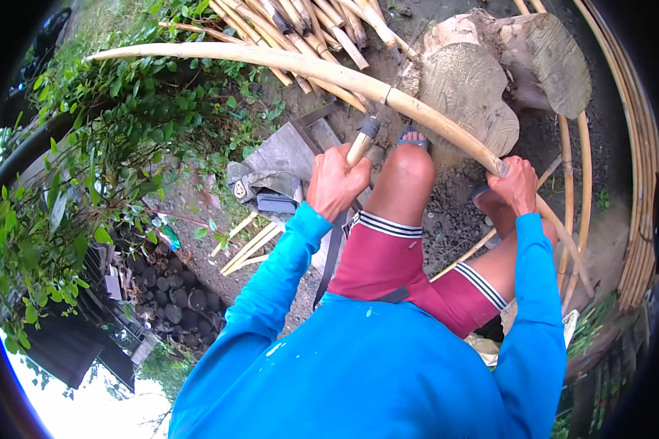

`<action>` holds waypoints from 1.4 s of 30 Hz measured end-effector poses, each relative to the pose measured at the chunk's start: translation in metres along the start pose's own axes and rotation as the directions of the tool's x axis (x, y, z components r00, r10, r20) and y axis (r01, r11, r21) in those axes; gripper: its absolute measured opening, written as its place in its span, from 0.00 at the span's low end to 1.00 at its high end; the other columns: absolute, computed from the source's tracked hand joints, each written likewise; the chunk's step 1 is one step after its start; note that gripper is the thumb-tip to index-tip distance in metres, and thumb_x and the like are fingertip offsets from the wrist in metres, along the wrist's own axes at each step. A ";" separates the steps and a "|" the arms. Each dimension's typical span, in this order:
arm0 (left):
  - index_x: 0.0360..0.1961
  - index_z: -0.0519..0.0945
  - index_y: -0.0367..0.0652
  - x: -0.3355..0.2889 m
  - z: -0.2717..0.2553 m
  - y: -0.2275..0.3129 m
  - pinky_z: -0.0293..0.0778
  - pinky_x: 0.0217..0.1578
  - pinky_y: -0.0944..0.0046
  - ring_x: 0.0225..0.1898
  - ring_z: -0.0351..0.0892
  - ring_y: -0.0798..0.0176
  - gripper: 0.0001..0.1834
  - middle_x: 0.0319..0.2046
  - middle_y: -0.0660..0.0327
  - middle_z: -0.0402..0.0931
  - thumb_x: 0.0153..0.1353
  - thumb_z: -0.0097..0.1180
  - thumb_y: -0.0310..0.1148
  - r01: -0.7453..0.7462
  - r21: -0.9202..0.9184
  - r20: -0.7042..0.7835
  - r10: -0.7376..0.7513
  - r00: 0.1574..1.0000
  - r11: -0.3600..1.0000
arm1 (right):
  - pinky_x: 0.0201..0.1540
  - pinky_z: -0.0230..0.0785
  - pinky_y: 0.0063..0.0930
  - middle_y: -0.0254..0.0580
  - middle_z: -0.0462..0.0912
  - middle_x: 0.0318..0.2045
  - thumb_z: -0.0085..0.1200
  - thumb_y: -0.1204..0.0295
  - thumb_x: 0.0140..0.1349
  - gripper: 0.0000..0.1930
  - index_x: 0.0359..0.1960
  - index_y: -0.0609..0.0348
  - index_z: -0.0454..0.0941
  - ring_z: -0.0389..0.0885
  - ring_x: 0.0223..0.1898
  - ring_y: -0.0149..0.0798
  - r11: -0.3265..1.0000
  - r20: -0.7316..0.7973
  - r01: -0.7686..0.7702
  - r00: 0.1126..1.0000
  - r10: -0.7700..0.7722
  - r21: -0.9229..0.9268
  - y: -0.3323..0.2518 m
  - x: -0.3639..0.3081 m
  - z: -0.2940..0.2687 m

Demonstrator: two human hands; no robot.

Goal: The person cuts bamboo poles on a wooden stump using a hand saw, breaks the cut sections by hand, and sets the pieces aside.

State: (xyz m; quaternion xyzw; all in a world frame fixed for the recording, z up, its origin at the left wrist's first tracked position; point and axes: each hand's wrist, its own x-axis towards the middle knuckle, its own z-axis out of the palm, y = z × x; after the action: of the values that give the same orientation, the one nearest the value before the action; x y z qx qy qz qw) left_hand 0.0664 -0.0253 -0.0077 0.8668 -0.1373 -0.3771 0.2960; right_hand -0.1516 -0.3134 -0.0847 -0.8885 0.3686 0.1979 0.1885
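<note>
My right hand (516, 184) is wrapped round a long, curved, pale cane pole (329, 72), which sweeps across in front of me to the far left and also runs on behind that hand. My left hand (337, 181) grips a tool by its light wooden handle (359, 146), which has a dark wrapped collar (370, 126). The tool's thin head meets the pole's near side; seen edge-on, its shape is unclear. Beneath the pole, a big sawn log (467, 91) lies on the ground beyond my knees.
Several cut canes (307, 33) are piled at the far side. More long canes (633, 146) curve along the right. By my left leg, a cap (260, 183) and a dark phone-like object (277, 203) rest on a grey board (282, 152). Leafy vines (88, 175) crowd the left.
</note>
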 end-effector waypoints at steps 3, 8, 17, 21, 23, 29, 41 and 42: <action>0.27 0.76 0.31 0.005 0.015 -0.010 0.69 0.27 0.49 0.20 0.72 0.55 0.15 0.17 0.47 0.70 0.56 0.57 0.37 -0.050 -0.072 -0.075 0.045 0.996 0.996 | 0.45 0.81 0.53 0.61 0.87 0.31 0.62 0.58 0.48 0.15 0.30 0.56 0.88 0.86 0.37 0.64 1.000 0.038 -0.011 0.999 0.011 0.002 0.008 0.005 0.002; 0.28 0.77 0.31 0.018 0.013 -0.009 0.71 0.30 0.45 0.24 0.76 0.37 0.16 0.20 0.41 0.73 0.54 0.59 0.38 -0.183 0.022 -0.133 0.185 0.974 0.983 | 0.44 0.79 0.53 0.59 0.86 0.31 0.62 0.58 0.49 0.16 0.31 0.57 0.87 0.85 0.38 0.65 0.996 0.047 -0.002 0.999 -0.002 0.087 0.005 0.002 -0.018; 0.28 0.78 0.32 0.077 0.029 0.001 0.73 0.30 0.51 0.23 0.76 0.54 0.20 0.20 0.48 0.77 0.55 0.59 0.43 -0.136 -0.127 -0.002 0.137 0.991 0.983 | 0.43 0.78 0.51 0.63 0.85 0.31 0.63 0.59 0.48 0.19 0.32 0.65 0.84 0.85 0.39 0.66 0.988 0.233 -0.077 0.971 0.044 0.135 0.040 0.025 -0.032; 0.28 0.77 0.32 0.073 0.032 -0.005 0.73 0.31 0.50 0.23 0.77 0.53 0.19 0.19 0.48 0.76 0.55 0.59 0.42 -0.132 -0.152 -0.017 0.131 0.991 0.980 | 0.46 0.79 0.53 0.62 0.86 0.30 0.65 0.60 0.47 0.16 0.28 0.63 0.86 0.85 0.38 0.66 0.992 0.059 0.059 0.996 -0.066 0.115 0.038 0.019 -0.015; 0.30 0.78 0.32 0.066 0.023 0.007 0.72 0.32 0.48 0.24 0.77 0.49 0.19 0.20 0.45 0.76 0.55 0.58 0.42 -0.129 -0.142 0.019 0.133 0.991 0.981 | 0.46 0.80 0.54 0.62 0.86 0.30 0.66 0.60 0.47 0.15 0.29 0.60 0.88 0.85 0.38 0.66 0.997 0.010 0.003 1.000 -0.004 0.077 0.042 0.021 -0.010; 0.30 0.77 0.31 0.039 0.004 0.035 0.70 0.30 0.46 0.23 0.75 0.48 0.19 0.20 0.42 0.74 0.57 0.59 0.41 -0.168 -0.029 -0.001 0.169 0.986 0.985 | 0.45 0.81 0.53 0.61 0.86 0.30 0.66 0.60 0.47 0.14 0.29 0.59 0.88 0.86 0.36 0.65 0.994 -0.018 0.034 0.999 -0.033 0.103 0.046 0.022 -0.011; 0.26 0.75 0.33 0.031 0.007 0.033 0.67 0.26 0.53 0.21 0.69 0.61 0.16 0.16 0.54 0.68 0.56 0.60 0.39 -0.087 0.006 0.028 0.087 0.996 0.996 | 0.44 0.81 0.51 0.63 0.86 0.28 0.66 0.63 0.44 0.14 0.26 0.63 0.86 0.86 0.35 0.65 0.986 0.029 0.054 0.998 -0.059 0.158 0.053 0.019 -0.008; 0.26 0.75 0.33 0.035 0.009 0.029 0.67 0.26 0.53 0.21 0.69 0.61 0.16 0.16 0.54 0.68 0.56 0.60 0.39 -0.083 0.010 0.033 0.082 0.996 0.997 | 0.44 0.81 0.51 0.63 0.86 0.28 0.66 0.63 0.44 0.14 0.26 0.63 0.86 0.86 0.35 0.65 0.986 0.035 0.050 0.998 -0.056 0.162 0.051 0.021 -0.009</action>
State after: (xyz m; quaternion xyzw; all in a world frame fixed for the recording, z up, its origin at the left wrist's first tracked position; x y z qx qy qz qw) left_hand 0.0831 -0.0674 -0.0145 0.8557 -0.1800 -0.3780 0.3042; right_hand -0.1735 -0.3634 -0.0971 -0.8758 0.3557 0.1799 0.2721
